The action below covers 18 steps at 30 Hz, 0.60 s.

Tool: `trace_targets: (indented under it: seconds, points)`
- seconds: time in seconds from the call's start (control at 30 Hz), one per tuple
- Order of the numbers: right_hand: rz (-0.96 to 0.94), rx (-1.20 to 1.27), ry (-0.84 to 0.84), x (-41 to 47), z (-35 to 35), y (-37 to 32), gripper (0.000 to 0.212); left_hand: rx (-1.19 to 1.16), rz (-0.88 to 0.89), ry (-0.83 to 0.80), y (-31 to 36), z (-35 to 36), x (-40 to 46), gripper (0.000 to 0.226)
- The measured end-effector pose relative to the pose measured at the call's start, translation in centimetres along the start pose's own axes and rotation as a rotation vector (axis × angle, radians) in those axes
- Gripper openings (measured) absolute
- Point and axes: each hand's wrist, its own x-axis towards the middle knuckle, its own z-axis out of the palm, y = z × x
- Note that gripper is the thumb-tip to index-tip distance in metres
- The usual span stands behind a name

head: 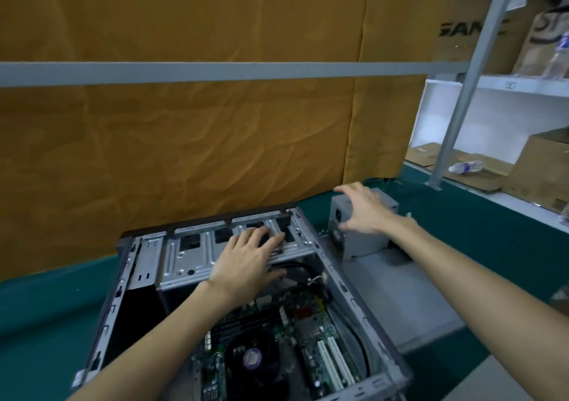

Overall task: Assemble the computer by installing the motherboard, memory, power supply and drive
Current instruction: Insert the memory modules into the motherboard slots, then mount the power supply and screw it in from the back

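Observation:
An open grey computer case point(110, 308) lies on the green table. Inside it sits the motherboard point(311, 329) with a black cooler fan point(252, 360) and white slots. My left hand point(246, 262) rests flat, fingers straight, on the metal drive cage point(181, 262) at the case's far end. The grey power supply point(363, 243) stands on the table just right of the case. My right hand point(363, 209) curves over its top near corner, thumb on the side and fingers spread; whether it grips the box I cannot tell.
A grey side panel point(400, 296) lies flat to the right of the case under the power supply. An orange-brown cloth wall point(184, 154) backs the table. Shelves with cardboard boxes point(538, 169) and a plastic bottle point(465, 166) stand at the right.

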Motion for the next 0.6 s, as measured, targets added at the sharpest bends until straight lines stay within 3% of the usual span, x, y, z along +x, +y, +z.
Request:
trace_targets:
  seconds: [0.03,0.1,0.23,0.4,0.6]
  points:
    - [-0.004,-0.094,-0.113,1.0,-0.3,0.8,0.111,0.020,-0.025,0.013,0.2,0.2,0.3,0.073]
    - [-0.017,-0.249,-0.253,2.7,-0.6,2.0,0.131,0.047,-0.046,0.035,0.5,0.5,0.6,0.069]
    - [-0.031,-0.388,-0.354,4.5,-1.1,2.9,0.125,0.077,-0.038,0.037,0.7,0.5,0.8,0.070]
    - [-0.118,-0.454,-0.279,3.7,-1.4,3.4,0.119,0.092,-0.031,0.052,0.7,0.3,2.0,0.070]
    - [-0.152,-0.437,-0.023,0.1,-1.0,3.8,0.116,0.050,-0.047,0.072,0.5,0.3,2.2,0.086]
